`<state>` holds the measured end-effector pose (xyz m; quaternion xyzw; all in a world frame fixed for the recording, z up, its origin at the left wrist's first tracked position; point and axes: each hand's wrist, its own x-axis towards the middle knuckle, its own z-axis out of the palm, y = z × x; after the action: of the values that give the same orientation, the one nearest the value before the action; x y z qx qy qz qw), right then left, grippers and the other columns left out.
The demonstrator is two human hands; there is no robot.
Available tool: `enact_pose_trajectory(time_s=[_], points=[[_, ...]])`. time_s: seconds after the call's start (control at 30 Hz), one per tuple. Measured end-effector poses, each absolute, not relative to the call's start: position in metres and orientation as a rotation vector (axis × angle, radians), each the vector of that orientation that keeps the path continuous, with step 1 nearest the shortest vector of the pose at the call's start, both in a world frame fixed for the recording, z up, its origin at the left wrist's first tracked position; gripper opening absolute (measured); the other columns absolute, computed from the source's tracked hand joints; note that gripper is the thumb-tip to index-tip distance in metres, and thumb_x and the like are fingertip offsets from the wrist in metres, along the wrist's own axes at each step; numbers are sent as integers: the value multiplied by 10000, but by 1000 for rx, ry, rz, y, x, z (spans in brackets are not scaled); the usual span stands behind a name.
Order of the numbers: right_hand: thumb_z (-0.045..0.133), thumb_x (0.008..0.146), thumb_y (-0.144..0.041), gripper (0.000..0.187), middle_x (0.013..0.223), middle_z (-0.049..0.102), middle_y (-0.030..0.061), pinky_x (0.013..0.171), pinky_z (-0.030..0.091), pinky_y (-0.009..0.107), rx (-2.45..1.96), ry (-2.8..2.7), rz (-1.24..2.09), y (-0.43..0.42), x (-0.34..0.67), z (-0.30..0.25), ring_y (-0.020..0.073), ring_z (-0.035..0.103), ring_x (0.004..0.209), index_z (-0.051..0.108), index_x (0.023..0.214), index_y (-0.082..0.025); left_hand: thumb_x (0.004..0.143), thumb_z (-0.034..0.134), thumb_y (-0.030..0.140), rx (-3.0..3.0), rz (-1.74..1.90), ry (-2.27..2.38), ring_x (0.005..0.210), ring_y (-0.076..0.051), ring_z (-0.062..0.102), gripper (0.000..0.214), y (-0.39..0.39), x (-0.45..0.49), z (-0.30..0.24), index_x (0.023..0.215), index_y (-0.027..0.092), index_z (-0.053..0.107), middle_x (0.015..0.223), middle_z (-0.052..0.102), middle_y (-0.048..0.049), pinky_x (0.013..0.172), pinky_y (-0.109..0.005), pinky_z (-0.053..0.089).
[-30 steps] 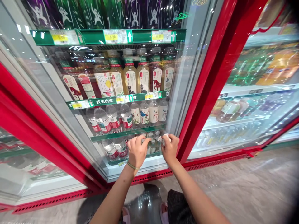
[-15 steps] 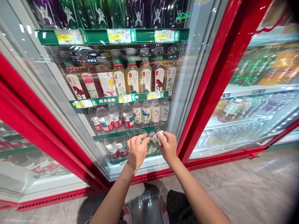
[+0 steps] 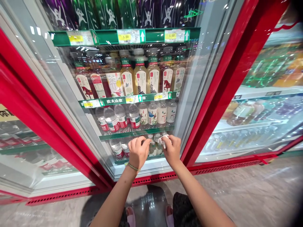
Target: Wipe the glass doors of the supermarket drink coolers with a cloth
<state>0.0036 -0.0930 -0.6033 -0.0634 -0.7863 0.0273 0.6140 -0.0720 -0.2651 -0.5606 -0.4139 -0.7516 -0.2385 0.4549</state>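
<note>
My right hand [image 3: 172, 149] is closed on a crumpled white tissue [image 3: 162, 139], which pokes out past its fingertips. Beside it, my left hand [image 3: 139, 151] has its fingers curled and the thumb and forefinger pinched together. Whatever is in that pinch, if anything, is too small to make out. A thin band [image 3: 133, 167] circles my left wrist. Both hands hover at the same height in front of the fridge's glass door, a small gap between them. Behind them, bottles on the lowest shelf [image 3: 118, 148] are partly hidden by my fingers.
Red frames [image 3: 216, 78] border the glass door on both sides. Behind the glass, tea bottles [image 3: 140, 75] and water bottles [image 3: 111, 119] line green-edged shelves [image 3: 156, 37]. Another lit fridge with drinks [image 3: 246, 110] stands to the right. Grey floor [image 3: 236, 186] runs below, with my feet in pink slippers [image 3: 130, 217].
The view has shifted slightly, so the fridge sits a little farther right. My hands stay almost in place, the tissue still in the right one.
</note>
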Motion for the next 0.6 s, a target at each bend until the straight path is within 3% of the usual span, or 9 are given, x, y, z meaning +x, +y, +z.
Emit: enact_pose_trajectory(time_s=[0.27,0.43,0.6], points=[[587,930,-107,272,1109,593,70,876,488,348,-135,-1834,63,-106,0,-597,213,537,1014,702,1134,-245,911,729,181,-1009,-595,-1872,992,-213,577,173,-268,-73,-560,1029,297,777,1011,697,-37,921,-371,384],[618,911,-83,250,1072,612,45,859,467,318,-23,-1809,-68,-100,-1,-596,199,490,974,734,1014,-278,914,716,176,-1006,-588,-1861,979,-207,582,172,-270,-75,-559,1023,292,782,1006,693,-42,911,-368,388],[596,912,-75,277,1104,584,65,789,442,316,-238,-1798,19,-97,0,-589,226,468,1003,739,1023,-284,904,732,172,-1004,-615,-1866,995,-216,575,175,-274,-76,-559,1021,293,780,1002,693,-39,912,-369,383]])
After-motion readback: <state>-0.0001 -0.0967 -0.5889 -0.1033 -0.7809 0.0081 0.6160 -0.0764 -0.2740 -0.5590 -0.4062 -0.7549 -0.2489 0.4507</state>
